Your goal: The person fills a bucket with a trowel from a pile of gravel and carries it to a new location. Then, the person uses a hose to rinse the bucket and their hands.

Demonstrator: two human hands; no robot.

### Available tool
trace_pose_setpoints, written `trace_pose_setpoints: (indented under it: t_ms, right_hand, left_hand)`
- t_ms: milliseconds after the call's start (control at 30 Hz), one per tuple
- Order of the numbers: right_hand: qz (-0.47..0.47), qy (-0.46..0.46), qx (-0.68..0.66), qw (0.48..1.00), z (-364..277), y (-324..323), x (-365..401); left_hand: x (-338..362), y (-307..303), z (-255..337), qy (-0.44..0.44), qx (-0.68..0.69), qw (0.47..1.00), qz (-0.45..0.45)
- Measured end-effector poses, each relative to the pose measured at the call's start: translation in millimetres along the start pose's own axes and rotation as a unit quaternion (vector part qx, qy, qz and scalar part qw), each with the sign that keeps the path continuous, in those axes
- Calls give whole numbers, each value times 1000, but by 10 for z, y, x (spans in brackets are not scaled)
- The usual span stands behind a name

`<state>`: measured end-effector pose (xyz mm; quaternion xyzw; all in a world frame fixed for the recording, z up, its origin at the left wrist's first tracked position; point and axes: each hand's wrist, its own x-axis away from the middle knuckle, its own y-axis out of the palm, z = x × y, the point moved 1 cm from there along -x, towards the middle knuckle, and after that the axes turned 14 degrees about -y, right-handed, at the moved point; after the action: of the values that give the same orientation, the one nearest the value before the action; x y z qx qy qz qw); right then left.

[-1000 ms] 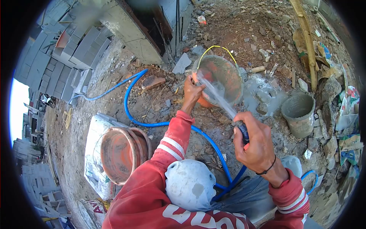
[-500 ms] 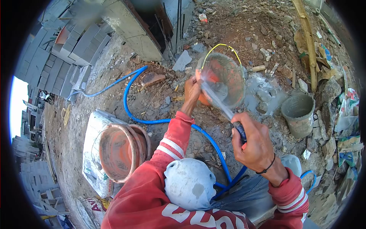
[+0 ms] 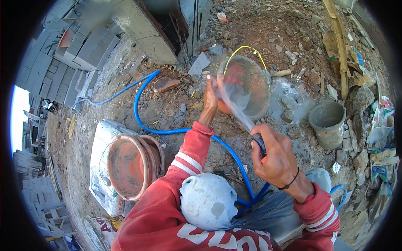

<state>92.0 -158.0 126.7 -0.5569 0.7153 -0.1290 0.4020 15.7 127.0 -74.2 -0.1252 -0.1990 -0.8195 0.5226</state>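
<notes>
My left hand [image 3: 209,100] grips the near rim of an orange bucket [image 3: 247,85] with a yellow wire handle, tilted toward me on the dirt. My right hand [image 3: 274,157] is closed around the end of a blue hose [image 3: 228,150]. Water sprays from the hose end into the bucket's cement-smeared inside. The hose loops away across the ground to the left. Red sleeves with white stripes cover both my arms.
Stacked orange buckets [image 3: 132,165] lie on a white sack at lower left. A grey cement-crusted bucket [image 3: 328,123] stands at right. Grey blocks [image 3: 71,62] are piled upper left. A concrete column base [image 3: 155,33], rubble, a bamboo pole [image 3: 337,42] and wet cement surround the spot.
The orange bucket has tipped a little further and shifted up and right with my left hand. My right hand keeps spraying from nearly the same place.
</notes>
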Motion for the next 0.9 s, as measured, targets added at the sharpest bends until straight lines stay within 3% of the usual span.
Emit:
trace_pose_setpoints:
  t_ms: [33,67,267,333,367,433,567,633,667,733,767,833,867,900]
  right_hand:
    - [0,0,0,1000,2,2,-2]
    - [1,0,0,1000,5,4,-6]
    - [6,18,-10,1000,30,25,-17]
    - [15,17,4,1000,76,32,2]
    - [24,15,18,999,91,28,7]
    - [36,27,2,999,89,14,3]
    - [54,33,-7,998,70,-15,-3]
    - [60,26,-2,998,81,-26,2]
    - [65,18,3,998,86,-33,1]
    - [77,5,5,997,114,-17,6]
    - [88,-8,6,996,121,-14,8]
    - [85,-3,4,996,117,-23,9]
    - [80,2,2,997,115,-28,10]
    - [80,1,3,997,110,-34,10]
  left_hand:
    - [-106,-63,-81,-13,-4,998,-62]
    - [-63,-28,-56,-12,-4,998,-62]
    - [78,138,-60,27,-14,1000,2]
    - [257,202,-1,92,-180,971,126]
    - [279,207,-36,92,-181,971,125]
    - [328,219,-81,213,-239,938,131]
    - [371,195,-109,173,-296,928,144]
    - [399,193,-140,260,-243,920,165]
    - [447,197,-98,262,-244,919,165]
    - [571,225,42,104,-296,933,174]
    - [622,251,79,106,-296,933,174]
    - [707,293,130,221,-221,937,155]
    - [681,278,118,221,-220,937,155]
    - [633,254,92,280,-271,907,162]
